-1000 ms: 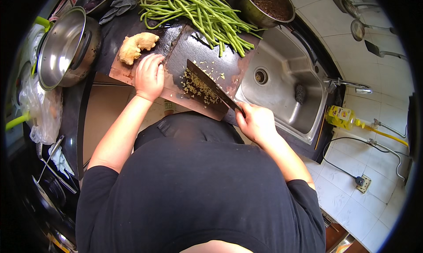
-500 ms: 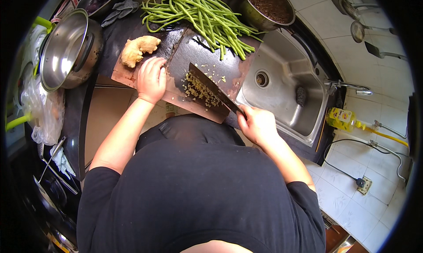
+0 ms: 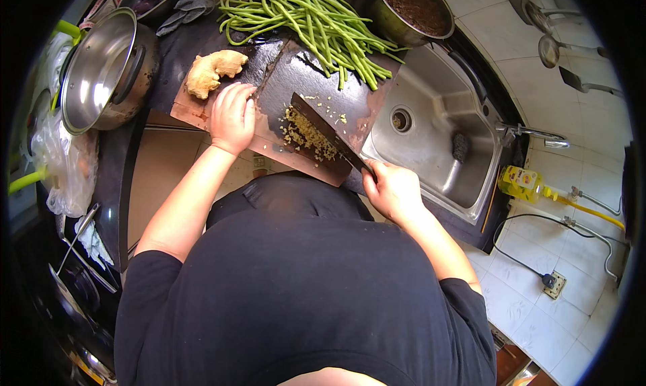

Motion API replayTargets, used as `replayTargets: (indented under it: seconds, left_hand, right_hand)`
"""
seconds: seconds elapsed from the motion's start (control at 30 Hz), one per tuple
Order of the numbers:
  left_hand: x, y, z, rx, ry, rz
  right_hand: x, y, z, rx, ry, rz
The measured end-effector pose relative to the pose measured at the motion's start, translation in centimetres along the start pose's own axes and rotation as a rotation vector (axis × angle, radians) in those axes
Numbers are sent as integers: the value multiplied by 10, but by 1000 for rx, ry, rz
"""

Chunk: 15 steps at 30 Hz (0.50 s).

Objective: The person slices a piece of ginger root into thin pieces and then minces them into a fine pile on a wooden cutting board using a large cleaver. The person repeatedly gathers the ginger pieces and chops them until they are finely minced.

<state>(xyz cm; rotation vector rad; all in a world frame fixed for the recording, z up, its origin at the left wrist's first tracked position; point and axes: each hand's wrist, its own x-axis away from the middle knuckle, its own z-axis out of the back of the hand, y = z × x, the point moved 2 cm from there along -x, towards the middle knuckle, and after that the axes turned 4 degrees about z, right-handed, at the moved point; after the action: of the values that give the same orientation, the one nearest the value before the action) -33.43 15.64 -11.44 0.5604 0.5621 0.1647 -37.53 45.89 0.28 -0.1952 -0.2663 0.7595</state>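
Note:
My right hand [image 3: 392, 192] is closed round the handle of a dark kitchen knife [image 3: 327, 128]. Its blade slants up and left across the cutting board [image 3: 277, 152], along a heap of finely minced pale yellow bits [image 3: 303, 132]. Loose crumbs lie scattered around the blade. With fingers extended and holding nothing, my left hand [image 3: 232, 120] rests on the board's near left part. Just beyond its fingertips sits a knobbly piece of ginger [image 3: 207, 75]. A large pile of long green beans [image 3: 303, 24] covers the far side of the board.
Right of the board is a steel sink [image 3: 431, 103] with a faucet [image 3: 538, 134] and a dark scrubber [image 3: 459, 147]. A pot with brown contents [image 3: 410, 8] stands behind it. At left are a steel pot [image 3: 94, 70], a plastic bag [image 3: 70, 161] and a grey cloth [image 3: 187, 13].

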Motion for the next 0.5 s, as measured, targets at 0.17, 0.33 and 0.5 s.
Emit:
replayTargets:
  seconds: [0.17, 0.33, 0.5]
  left_hand:
    - [0, -1, -2, -16, 17, -4]
    - [0, -2, -3, -11, 22, 3]
    - [0, -2, -3, -9, 15, 5]
  right_hand:
    - [0, -4, 5, -17, 30, 27]
    - [-5, -6, 5, 14, -62, -2]
    - [-2, -4, -7, 31, -21, 81]
